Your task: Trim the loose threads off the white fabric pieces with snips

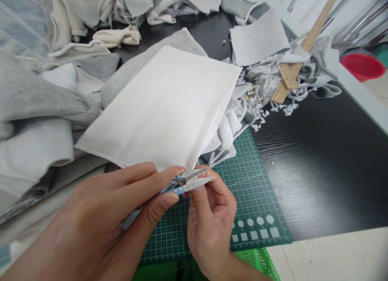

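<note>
Gripping, left hand (121, 204): back up, fingers closed around snips (178, 186), blades parted.
Right hand (210, 216): fingers curled narrow; cannot tell what's pinched.

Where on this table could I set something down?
The widest bare patch is black tabletop between the green mat and the pale right edge, below the scraps and wooden ruler. The mat's right strip is bare too. Cloth heaps crowd the left.
</note>
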